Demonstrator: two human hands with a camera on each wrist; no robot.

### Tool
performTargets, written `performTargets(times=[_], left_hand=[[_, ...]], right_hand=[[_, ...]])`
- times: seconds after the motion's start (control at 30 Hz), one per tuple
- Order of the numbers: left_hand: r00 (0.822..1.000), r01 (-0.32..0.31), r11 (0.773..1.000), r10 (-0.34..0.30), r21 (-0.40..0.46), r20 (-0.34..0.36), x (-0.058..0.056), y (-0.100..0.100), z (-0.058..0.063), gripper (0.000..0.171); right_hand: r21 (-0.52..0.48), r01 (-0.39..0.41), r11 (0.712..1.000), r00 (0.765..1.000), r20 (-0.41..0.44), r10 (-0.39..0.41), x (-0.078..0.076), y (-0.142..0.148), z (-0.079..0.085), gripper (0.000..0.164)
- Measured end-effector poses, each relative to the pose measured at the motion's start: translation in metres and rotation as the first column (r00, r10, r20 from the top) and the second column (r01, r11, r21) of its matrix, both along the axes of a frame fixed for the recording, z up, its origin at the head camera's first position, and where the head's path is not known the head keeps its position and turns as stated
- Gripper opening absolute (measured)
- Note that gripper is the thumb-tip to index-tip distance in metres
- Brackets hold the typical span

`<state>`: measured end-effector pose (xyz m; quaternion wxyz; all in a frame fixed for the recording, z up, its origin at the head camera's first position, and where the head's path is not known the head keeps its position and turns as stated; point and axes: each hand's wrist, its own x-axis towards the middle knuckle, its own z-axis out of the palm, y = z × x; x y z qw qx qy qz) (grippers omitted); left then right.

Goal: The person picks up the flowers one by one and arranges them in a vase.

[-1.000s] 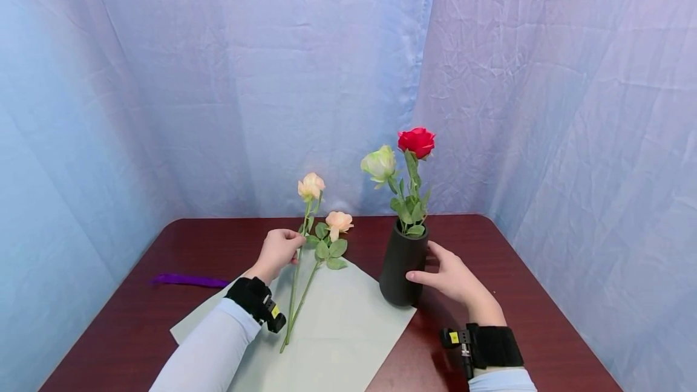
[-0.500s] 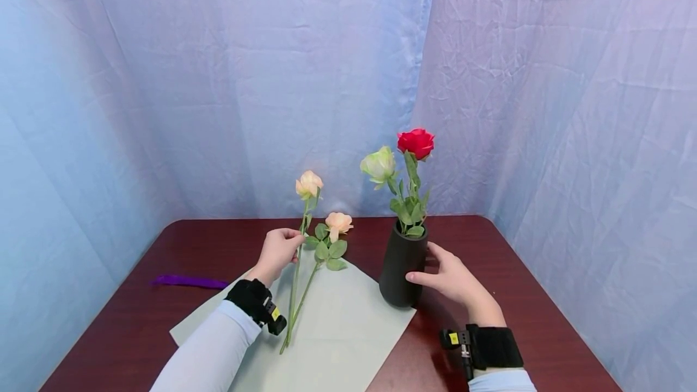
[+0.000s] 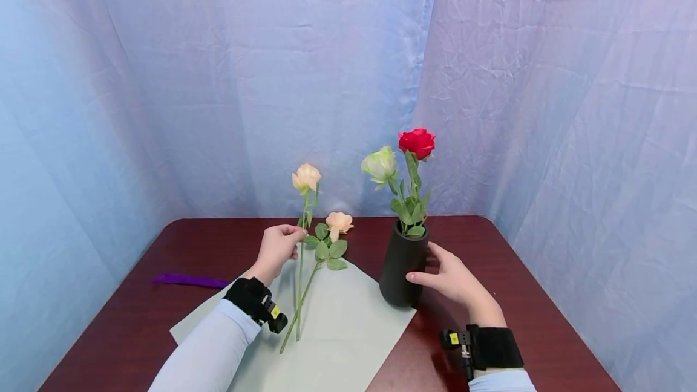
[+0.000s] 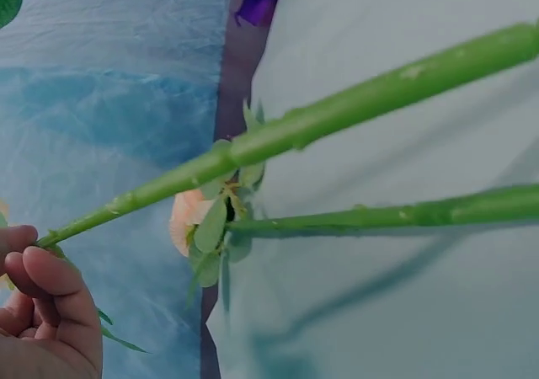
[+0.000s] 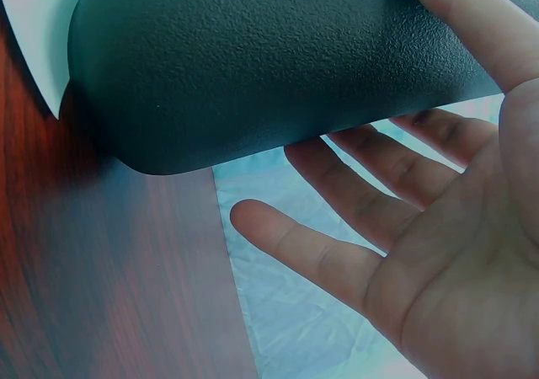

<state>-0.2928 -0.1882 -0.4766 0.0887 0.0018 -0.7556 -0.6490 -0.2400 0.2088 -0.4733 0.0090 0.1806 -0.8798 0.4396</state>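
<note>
Between thumb and fingertips my left hand (image 3: 276, 251) pinches the stem of a peach rose (image 3: 307, 178), just below its leaves. That rose stands nearly upright over the paper; in the left wrist view its green stem (image 4: 328, 114) slants out from the fingertips. A second peach rose (image 3: 339, 222) lies on the pale green wrapping paper (image 3: 348, 319), its stem crossing behind the first. My right hand (image 3: 454, 277) holds the black vase (image 3: 396, 271), thumb on its front and fingers behind; the little finger sticks out free. The vase contains a red rose (image 3: 417, 143) and a pale green rose (image 3: 380, 164).
A purple ribbon (image 3: 189, 280) lies at the left, its right end near the paper. The dark red wooden table (image 3: 490, 259) ends at the back before blue-lilac curtains (image 3: 327, 77). The vase stands at the paper's right corner.
My left hand has raised the peach rose slightly and turned it more upright; its stem's lower end has swung right across the other stem. The right hand and vase have stayed put.
</note>
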Motion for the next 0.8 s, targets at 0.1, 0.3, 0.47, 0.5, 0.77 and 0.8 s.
performTargets(times=[0.1,0.3,0.47,0.5,0.77,0.8], left_hand=[[1.0,-0.007,1.0,0.007,0.025,-0.004,0.0,0.0,0.003,0.021],[1.0,-0.006,0.997,0.008,0.073,-0.018,0.001,0.0,0.01,0.022],[0.999,0.025,0.99,-0.021,0.137,-0.034,0.004,0.001,0.015,0.028],[0.999,0.034,0.989,-0.029,0.145,-0.039,0.004,0.001,0.016,0.029],[0.995,0.087,0.971,-0.075,0.224,-0.062,0.01,0.006,0.025,0.027],[0.995,0.088,0.965,-0.076,0.247,-0.06,0.01,0.006,0.026,0.027]], right_hand=[[0.0,0.001,1.0,1.0,0.002,-0.001,0.0,0.0,0.0,0.084],[0.001,0.006,1.0,1.0,0.01,-0.006,0.0,-0.001,0.0,0.084],[0.002,0.007,1.0,1.0,0.009,-0.007,0.001,-0.001,0.0,0.084],[0.0,0.007,1.0,1.0,0.009,-0.007,0.001,-0.001,0.0,0.084],[0.0,0.008,1.0,1.0,0.01,-0.008,0.003,-0.001,0.001,0.084],[0.0,0.007,1.0,1.0,0.008,-0.007,0.003,-0.001,0.002,0.084]])
